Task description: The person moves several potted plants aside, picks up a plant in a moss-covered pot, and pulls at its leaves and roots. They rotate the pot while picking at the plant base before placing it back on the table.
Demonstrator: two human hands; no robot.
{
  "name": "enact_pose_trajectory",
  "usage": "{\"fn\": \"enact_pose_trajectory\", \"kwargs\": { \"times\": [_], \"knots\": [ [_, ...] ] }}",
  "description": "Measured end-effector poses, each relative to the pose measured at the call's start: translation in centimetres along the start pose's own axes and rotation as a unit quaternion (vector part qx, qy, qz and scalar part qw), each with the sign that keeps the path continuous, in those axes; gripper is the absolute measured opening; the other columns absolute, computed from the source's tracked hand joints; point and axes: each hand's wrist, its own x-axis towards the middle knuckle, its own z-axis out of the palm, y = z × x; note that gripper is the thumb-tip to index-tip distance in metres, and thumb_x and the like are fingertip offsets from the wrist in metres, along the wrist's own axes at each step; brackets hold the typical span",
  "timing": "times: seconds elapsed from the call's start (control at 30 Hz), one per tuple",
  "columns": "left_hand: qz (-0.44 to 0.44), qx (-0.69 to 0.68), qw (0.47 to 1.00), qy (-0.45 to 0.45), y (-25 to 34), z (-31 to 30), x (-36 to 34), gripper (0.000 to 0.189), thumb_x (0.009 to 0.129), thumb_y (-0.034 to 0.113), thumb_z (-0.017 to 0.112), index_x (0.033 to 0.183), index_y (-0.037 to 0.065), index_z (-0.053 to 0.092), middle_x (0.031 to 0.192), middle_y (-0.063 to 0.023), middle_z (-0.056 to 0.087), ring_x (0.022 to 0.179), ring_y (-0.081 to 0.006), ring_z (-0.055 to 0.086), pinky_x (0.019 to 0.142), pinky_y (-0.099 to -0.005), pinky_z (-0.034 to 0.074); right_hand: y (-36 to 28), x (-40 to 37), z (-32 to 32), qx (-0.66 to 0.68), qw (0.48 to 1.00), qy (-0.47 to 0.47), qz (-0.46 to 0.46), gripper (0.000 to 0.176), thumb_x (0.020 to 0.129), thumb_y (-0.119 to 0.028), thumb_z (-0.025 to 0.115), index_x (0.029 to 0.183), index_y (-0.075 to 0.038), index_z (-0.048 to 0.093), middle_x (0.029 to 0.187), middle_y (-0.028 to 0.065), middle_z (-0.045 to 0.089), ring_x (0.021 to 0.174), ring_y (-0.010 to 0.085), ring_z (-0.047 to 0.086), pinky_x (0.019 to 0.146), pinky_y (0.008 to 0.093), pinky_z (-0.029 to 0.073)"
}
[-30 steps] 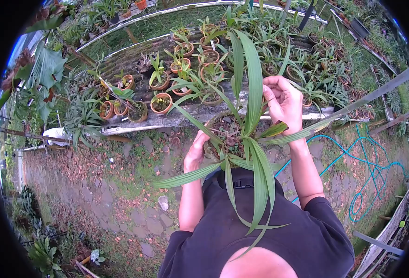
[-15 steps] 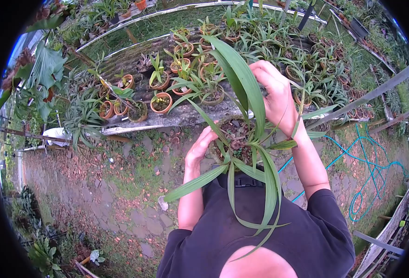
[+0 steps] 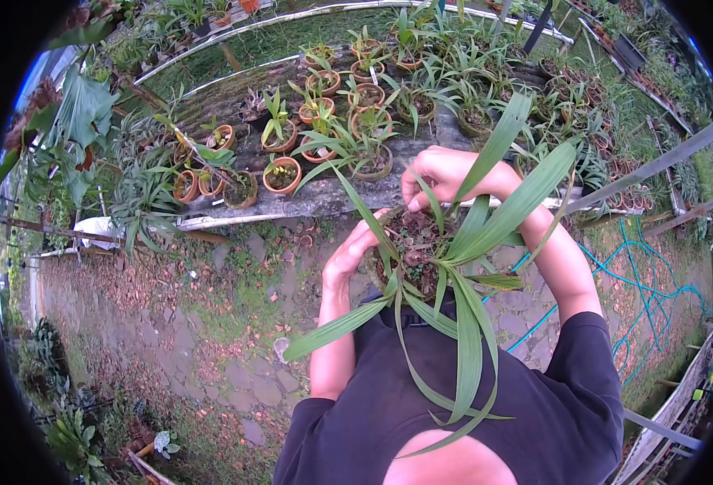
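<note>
Close in front of my chest is a potted plant (image 3: 469, 335) with long, ribbed, strap-shaped green leaves spreading and drooping over my dark shirt. Brown, clumpy potting material (image 3: 418, 238) shows around its base. My left hand (image 3: 351, 252) is wrapped round the left side of the pot, whose wall is mostly hidden by leaves and fingers. At the pot's far edge, my right hand (image 3: 447, 173) has its fingers pinched together just above the potting material. Whatever may be between those fingertips is too small to make out. One leaf crosses in front of the right wrist.
Beyond my hands, a weathered bench (image 3: 308, 206) carries several terracotta pots (image 3: 281, 175) with plants. A teal hose (image 3: 647, 299) lies looped on the stone path (image 3: 243, 376) at right. Metal bars (image 3: 655, 162) cross the right side.
My right hand has moved down and left from the upright leaves to the pot's far edge, its fingers now pinched. Those leaves have swung to the right. The left hand stays on the pot.
</note>
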Motion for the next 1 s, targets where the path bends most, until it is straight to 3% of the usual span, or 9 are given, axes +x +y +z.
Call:
{"fn": "enact_pose_trajectory", "kwargs": {
  "times": [0.1,0.37,0.4,0.57,0.7,0.8,0.9,0.97,1.0],
  "knots": [
    [0.011,0.001,1.0,-0.006,-0.3,-0.2,-0.1,0.062,0.098,0.025,0.057,0.153,0.001,0.04,0.152,-0.0095,0.045,0.139,-0.0184,0.042,0.116,-0.034,0.031,0.3,0.7,0.9,0.008,0.997,-0.072,0.013,0.024,0.081,-0.018,0.08,0.098,-0.002,0.075,0.084,0.0114,0.07,0.074,0.0242,0.067,0.07,0.0378,0.052],
    [-0.009,-0.097,0.995,0.025,-2.4,-0.9,0.3,0.055,0.098,0.026,0.056,0.145,-0.001,0.048,0.143,-0.0102,0.054,0.134,-0.0198,0.047,0.114,-0.0356,0.034,-0.7,-3.3,-2.5,0.005,0.978,0.207,0.023,0.025,0.092,-0.021,0.071,0.106,-0.001,0.073,0.085,0.0099,0.072,0.077,0.0202,0.069,0.073,0.0362,0.054],
    [-0.024,-0.118,0.992,0.037,-2.8,-1.3,0.1,0.053,0.098,0.027,0.056,0.143,0.0,0.05,0.139,-0.0101,0.057,0.13,-0.02,0.051,0.112,-0.036,0.038,-1.3,-4.4,-2.3,0.004,0.951,0.31,0.007,0.025,0.091,-0.02,0.072,0.107,0.0,0.071,0.089,0.0098,0.071,0.081,0.0212,0.069,0.075,0.0361,0.054],
    [-0.062,-0.257,0.944,0.197,3.0,3.5,-2.2,0.043,0.096,0.035,0.058,0.127,0.004,0.062,0.118,-0.0096,0.068,0.106,-0.0215,0.065,0.095,-0.0377,0.052,-3.1,-9.0,-1.0,-0.202,0.811,0.537,0.112,0.017,0.088,-0.01,0.074,0.101,0.0,0.07,0.081,0.0121,0.065,0.074,0.0209,0.064,0.071,0.0347,0.052],
    [-0.058,-0.275,0.933,0.226,1.2,1.3,-1.7,0.042,0.095,0.035,0.059,0.124,0.005,0.063,0.115,-0.01,0.068,0.103,-0.022,0.065,0.093,-0.0378,0.053,-2.7,-9.3,4.2,-0.103,0.698,0.708,0.036,0.01,0.091,-0.004,0.071,0.098,0.001,0.065,0.082,0.0047,0.059,0.071,0.0131,0.055,0.069,0.029,0.047],
    [-0.051,-0.276,0.932,0.229,0.5,0.2,-1.5,0.042,0.094,0.036,0.06,0.123,0.005,0.063,0.114,-0.0103,0.068,0.101,-0.0224,0.066,0.091,-0.0379,0.053,-0.5,-8.4,7.6,0.037,0.556,0.83,-0.035,0.014,0.093,-0.003,0.068,0.087,-0.001,0.055,0.09,0.0055,0.06,0.072,0.0127,0.05,0.072,0.0291,0.046],
    [-0.047,-0.276,0.932,0.23,0.0,-0.4,-1.3,0.041,0.093,0.037,0.061,0.121,0.006,0.064,0.112,-0.0105,0.069,0.099,-0.0228,0.066,0.09,-0.038,0.054,0.6,-9.3,10.3,0.075,0.748,0.655,0.078,0.01,0.091,-0.003,0.071,0.091,0.0,0.061,0.103,0.0099,0.061,0.082,0.0136,0.056,0.075,0.0295,0.048],
    [-0.044,-0.275,0.932,0.23,-0.3,-0.6,-1.1,0.041,0.093,0.037,0.062,0.12,0.006,0.064,0.111,-0.0107,0.069,0.098,-0.0231,0.067,0.089,-0.038,0.055,-1.3,-8.3,9.7,0.077,0.868,0.488,0.056,0.012,0.089,-0.008,0.073,0.098,-0.001,0.068,0.114,0.0135,0.06,0.096,0.0202,0.063,0.082,0.034,0.052],
    [-0.044,-0.274,0.933,0.23,-0.5,-0.7,-1.0,0.041,0.093,0.037,0.062,0.119,0.006,0.064,0.11,-0.0108,0.069,0.098,-0.0233,0.067,0.088,-0.038,0.055,-1.7,-7.6,9.7,0.031,0.885,0.463,0.046,0.016,0.088,-0.011,0.073,0.101,-0.002,0.07,0.116,0.0144,0.061,0.1,0.0251,0.065,0.085,0.0369,0.052]
  ]
}}
